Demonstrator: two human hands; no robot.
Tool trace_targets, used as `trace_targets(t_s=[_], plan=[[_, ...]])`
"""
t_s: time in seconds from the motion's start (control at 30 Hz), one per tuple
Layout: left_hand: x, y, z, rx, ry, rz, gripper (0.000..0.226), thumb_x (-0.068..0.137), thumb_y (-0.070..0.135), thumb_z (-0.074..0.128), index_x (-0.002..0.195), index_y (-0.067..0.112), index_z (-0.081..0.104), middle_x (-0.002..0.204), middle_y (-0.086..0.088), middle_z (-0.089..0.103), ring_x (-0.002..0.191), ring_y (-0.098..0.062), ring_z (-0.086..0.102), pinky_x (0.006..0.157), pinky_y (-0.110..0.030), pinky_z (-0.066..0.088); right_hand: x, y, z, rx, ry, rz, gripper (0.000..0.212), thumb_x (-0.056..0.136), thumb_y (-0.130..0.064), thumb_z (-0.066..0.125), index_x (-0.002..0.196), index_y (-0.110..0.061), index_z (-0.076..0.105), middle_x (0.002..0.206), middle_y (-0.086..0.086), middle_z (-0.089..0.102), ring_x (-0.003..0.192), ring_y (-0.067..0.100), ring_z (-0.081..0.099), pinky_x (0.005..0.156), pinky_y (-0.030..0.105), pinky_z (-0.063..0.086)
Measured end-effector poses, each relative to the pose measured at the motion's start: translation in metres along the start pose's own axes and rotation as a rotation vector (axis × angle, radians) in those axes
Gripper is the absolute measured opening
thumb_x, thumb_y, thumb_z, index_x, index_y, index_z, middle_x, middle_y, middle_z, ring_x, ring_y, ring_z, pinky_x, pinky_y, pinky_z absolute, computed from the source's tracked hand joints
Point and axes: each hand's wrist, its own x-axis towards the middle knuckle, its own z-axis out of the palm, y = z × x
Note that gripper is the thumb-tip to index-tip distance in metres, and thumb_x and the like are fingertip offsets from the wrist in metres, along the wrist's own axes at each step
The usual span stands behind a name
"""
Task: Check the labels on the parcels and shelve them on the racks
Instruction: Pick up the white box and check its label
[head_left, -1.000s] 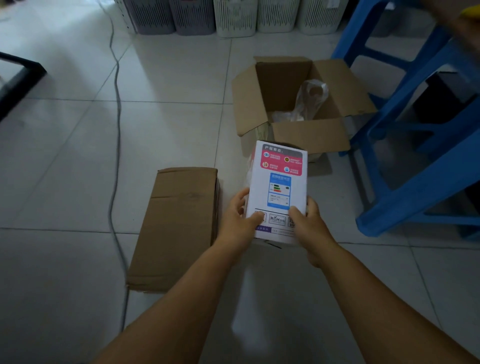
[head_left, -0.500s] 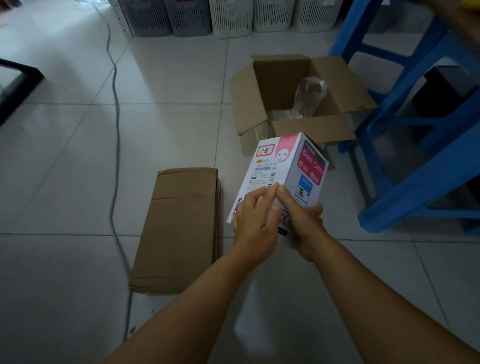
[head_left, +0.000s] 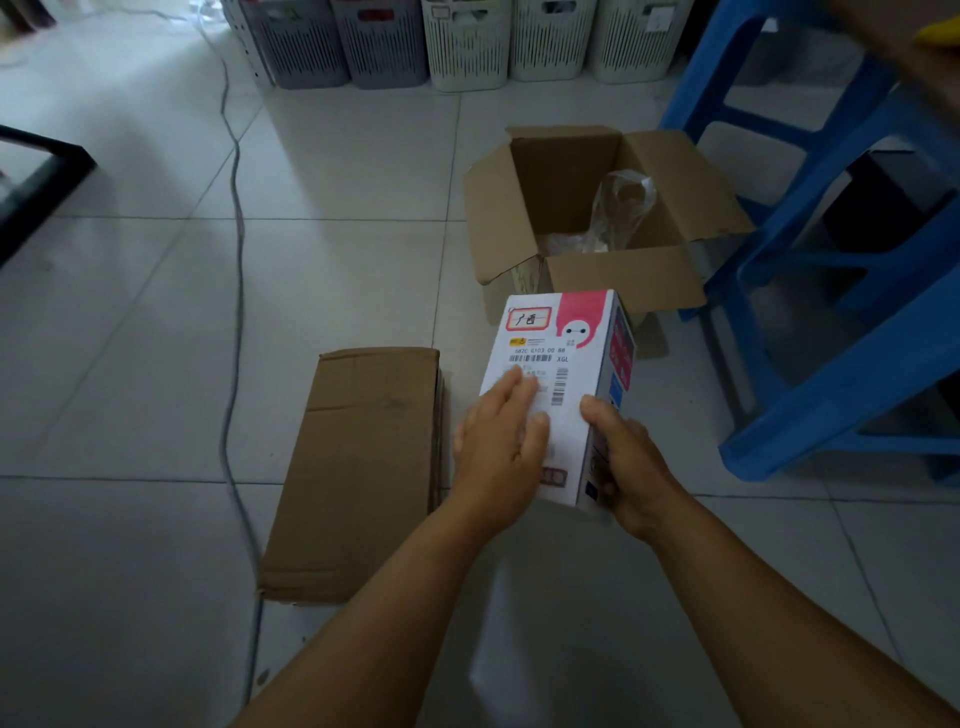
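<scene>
Head view: the left hand lies with fingers flat and spread on the label face of a white and pink printed cardboard parcel, while the right hand is curled around its lower right edge, carrying it above the tiled floor. The label face is tilted up, likely for reading. A flattened brown carton lies just left; an open brown cardboard box sits beyond.
</scene>
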Motion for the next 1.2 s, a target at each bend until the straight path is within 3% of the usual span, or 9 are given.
trace_targets(t_s=[0.17,0.23,0.27,0.33,0.53,0.67,0.87,1.03,1.2], plan=[[0.018,-0.022,-0.015,-0.348,0.105,-0.168,0.059,0.098,0.042,0.047,0.151,0.017,0.036,0.149,0.000,0.045,0.129,-0.013,0.057,0.103,-0.034,0.054,-0.011,-0.011,-0.005,-0.011,-0.249,-0.118,0.051,0.068,-0.049,0.061,0.113,-0.024,0.066,0.098,0.005,0.077,0.080,0.020,0.073,0.057,0.032,0.058],[0.017,-0.023,-0.024,-0.537,0.023,-0.279,0.047,0.101,0.037,0.049,0.142,0.015,0.048,0.133,-0.008,0.065,0.115,-0.029,0.070,0.088,-0.042,0.062,-0.011,-0.014,-0.007,0.001,-0.280,-0.126,0.065,0.059,-0.061,0.068,0.115,-0.030,0.068,0.109,0.007,0.074,0.100,0.035,0.067,0.082,0.061,0.053],[0.016,-0.020,-0.028,-0.621,-0.040,-0.310,0.040,0.103,0.032,0.049,0.138,0.014,0.053,0.125,-0.011,0.071,0.108,-0.033,0.073,0.081,-0.039,0.064,-0.009,-0.013,-0.008,0.023,-0.303,-0.121,0.073,0.057,-0.066,0.070,0.121,-0.031,0.066,0.121,0.012,0.068,0.114,0.047,0.057,0.095,0.073,0.037],[0.016,-0.021,-0.032,-0.823,-0.146,-0.326,0.041,0.101,0.033,0.053,0.136,0.012,0.055,0.124,-0.018,0.073,0.107,-0.038,0.072,0.078,-0.039,0.064,-0.007,-0.013,-0.010,0.075,-0.315,-0.120,0.083,0.056,-0.065,0.073,0.129,-0.028,0.061,0.133,0.018,0.060,0.124,0.057,0.041,0.102,0.077,0.021],[0.014,-0.035,-0.032,-1.123,-0.360,-0.331,0.057,0.078,0.047,0.073,0.127,0.018,0.063,0.116,-0.014,0.078,0.095,-0.028,0.078,0.074,-0.040,0.065,-0.004,-0.013,-0.012,0.094,-0.425,-0.075,0.098,0.047,-0.061,0.081,0.134,-0.022,0.057,0.133,0.017,0.060,0.126,0.048,0.046,0.105,0.067,0.031],[0.019,-0.040,-0.025,-1.095,-0.319,-0.288,0.104,0.057,0.054,0.091,0.144,0.013,0.052,0.134,-0.022,0.066,0.117,-0.042,0.067,0.091,-0.054,0.059,-0.008,-0.020,-0.012,0.155,-0.524,-0.078,0.088,0.050,-0.056,0.083,0.128,-0.021,0.061,0.127,0.014,0.065,0.113,0.038,0.062,0.085,0.050,0.055],[0.026,-0.047,-0.020,-1.058,-0.136,-0.276,0.099,0.071,0.033,0.080,0.155,0.014,0.032,0.133,-0.022,0.067,0.115,-0.046,0.068,0.094,-0.061,0.056,-0.003,-0.035,-0.001,0.072,-0.151,-0.150,0.107,0.061,-0.062,0.076,0.150,-0.031,0.026,0.144,0.008,0.050,0.124,0.029,0.055,0.099,0.052,0.046],[0.028,-0.044,-0.020,-0.979,-0.098,-0.204,0.096,0.068,0.032,0.081,0.152,0.023,0.035,0.133,-0.022,0.067,0.108,-0.042,0.072,0.086,-0.055,0.061,-0.027,-0.062,0.023,-0.473,0.129,-0.582,0.072,0.089,-0.047,0.049,0.149,-0.043,0.011,0.158,-0.004,0.011,0.130,0.005,0.025,0.099,0.034,0.033],[0.029,-0.039,-0.018,-0.914,-0.104,-0.160,0.103,0.065,0.040,0.081,0.155,0.034,0.031,0.140,-0.019,0.061,0.114,-0.039,0.070,0.092,-0.057,0.058,-0.032,-0.061,0.034,-1.040,0.233,-0.891,0.059,0.092,-0.046,0.027,0.150,-0.040,0.018,0.162,0.000,0.007,0.144,0.016,0.002,0.113,0.054,0.004]])
